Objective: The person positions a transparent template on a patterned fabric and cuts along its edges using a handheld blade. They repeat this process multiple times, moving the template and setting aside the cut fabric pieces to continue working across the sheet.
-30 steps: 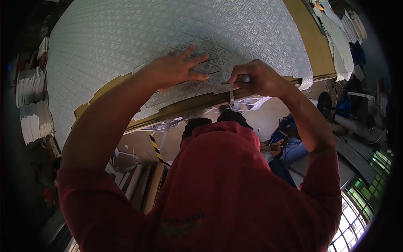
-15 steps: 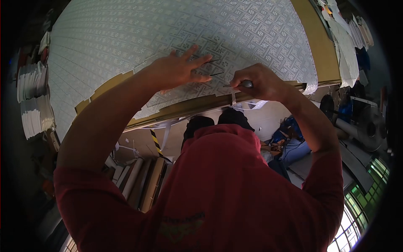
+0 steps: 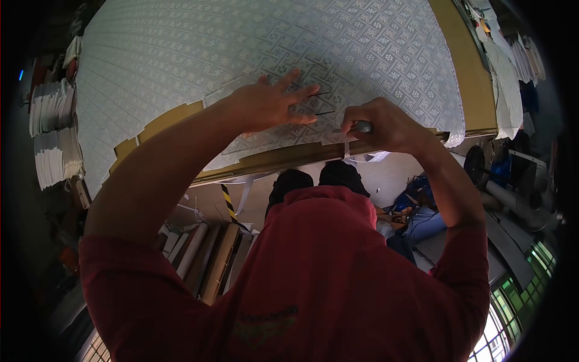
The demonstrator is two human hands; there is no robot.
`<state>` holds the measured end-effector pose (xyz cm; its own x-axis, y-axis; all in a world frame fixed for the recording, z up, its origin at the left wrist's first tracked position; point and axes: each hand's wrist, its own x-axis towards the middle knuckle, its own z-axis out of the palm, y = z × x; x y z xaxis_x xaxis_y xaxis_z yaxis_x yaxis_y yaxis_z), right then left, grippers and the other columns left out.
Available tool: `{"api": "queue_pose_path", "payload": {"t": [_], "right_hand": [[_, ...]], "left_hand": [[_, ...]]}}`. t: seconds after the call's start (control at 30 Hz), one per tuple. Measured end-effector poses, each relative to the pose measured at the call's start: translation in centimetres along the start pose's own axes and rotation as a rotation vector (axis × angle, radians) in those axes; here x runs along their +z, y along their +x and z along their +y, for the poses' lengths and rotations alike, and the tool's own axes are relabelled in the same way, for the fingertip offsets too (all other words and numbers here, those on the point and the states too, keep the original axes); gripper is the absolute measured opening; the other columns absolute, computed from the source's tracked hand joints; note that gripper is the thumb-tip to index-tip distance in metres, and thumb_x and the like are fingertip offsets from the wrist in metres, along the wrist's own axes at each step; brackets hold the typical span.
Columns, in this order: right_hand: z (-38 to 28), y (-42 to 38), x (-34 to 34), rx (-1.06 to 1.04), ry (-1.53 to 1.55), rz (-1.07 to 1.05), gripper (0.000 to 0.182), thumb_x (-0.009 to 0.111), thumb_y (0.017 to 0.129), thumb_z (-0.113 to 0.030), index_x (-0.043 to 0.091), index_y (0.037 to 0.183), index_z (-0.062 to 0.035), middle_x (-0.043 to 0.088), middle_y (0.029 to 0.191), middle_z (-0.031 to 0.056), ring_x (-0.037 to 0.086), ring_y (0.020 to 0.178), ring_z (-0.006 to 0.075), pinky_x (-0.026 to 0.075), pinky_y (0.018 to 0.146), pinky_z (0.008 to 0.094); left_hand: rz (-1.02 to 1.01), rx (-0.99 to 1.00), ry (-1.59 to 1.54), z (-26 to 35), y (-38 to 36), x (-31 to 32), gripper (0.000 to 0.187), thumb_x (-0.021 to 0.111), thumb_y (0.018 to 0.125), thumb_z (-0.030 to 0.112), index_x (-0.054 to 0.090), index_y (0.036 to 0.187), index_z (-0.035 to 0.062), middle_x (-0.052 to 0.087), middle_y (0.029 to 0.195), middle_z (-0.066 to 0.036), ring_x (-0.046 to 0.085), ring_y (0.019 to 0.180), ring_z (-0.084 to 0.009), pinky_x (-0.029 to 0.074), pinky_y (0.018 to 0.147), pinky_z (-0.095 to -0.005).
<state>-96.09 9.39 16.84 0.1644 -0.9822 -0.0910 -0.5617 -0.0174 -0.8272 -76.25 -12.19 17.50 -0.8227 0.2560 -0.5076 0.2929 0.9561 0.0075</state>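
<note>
My left hand [image 3: 271, 107] lies over the silver-grey patterned fabric [image 3: 241, 42], its fingers spread apart. Two thin dark lines show just beyond its fingertips. To the right, close to the front edge of the cloth, my right hand [image 3: 386, 125] is closed around a small tool with a rounded grey handle [image 3: 364, 127]. The tool's thin end points left toward my left hand, low over the fabric; what kind of tool it is, I cannot tell. A narrow pale strip [image 3: 347, 150] hangs over the table edge below the right hand.
The fabric spreads over a wide tan table [image 3: 451, 42], whose front edge runs just below my hands. Stacked white papers [image 3: 53, 108] stand at left. Beneath the table, rolls and boards [image 3: 211, 259] lean at left, and blue bags [image 3: 416, 193] lie on the floor at right.
The whole view has shifted slightly, so table, fabric and both hands sit a little lower and further right. The hands keep nearly the same place on the cloth.
</note>
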Motion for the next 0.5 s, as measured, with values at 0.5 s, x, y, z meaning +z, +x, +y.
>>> {"api": "queue_pose_path", "payload": {"t": [0.5], "right_hand": [[-0.4, 8.2, 14.3, -0.344, 0.177, 0.288, 0.013, 0.072, 0.089, -0.008, 0.069, 0.102, -0.009, 0.072, 0.085, 0.0113, 0.072, 0.079, 0.0304, 0.055, 0.072, 0.0439]], "left_hand": [[-0.047, -0.016, -0.108, -0.4, 0.1, 0.2, 0.068, 0.058, 0.099, 0.013, 0.044, 0.153, 0.0519, 0.01, 0.177, 0.0, 0.011, 0.161, -0.0429, 0.039, 0.119, -0.066]]}}
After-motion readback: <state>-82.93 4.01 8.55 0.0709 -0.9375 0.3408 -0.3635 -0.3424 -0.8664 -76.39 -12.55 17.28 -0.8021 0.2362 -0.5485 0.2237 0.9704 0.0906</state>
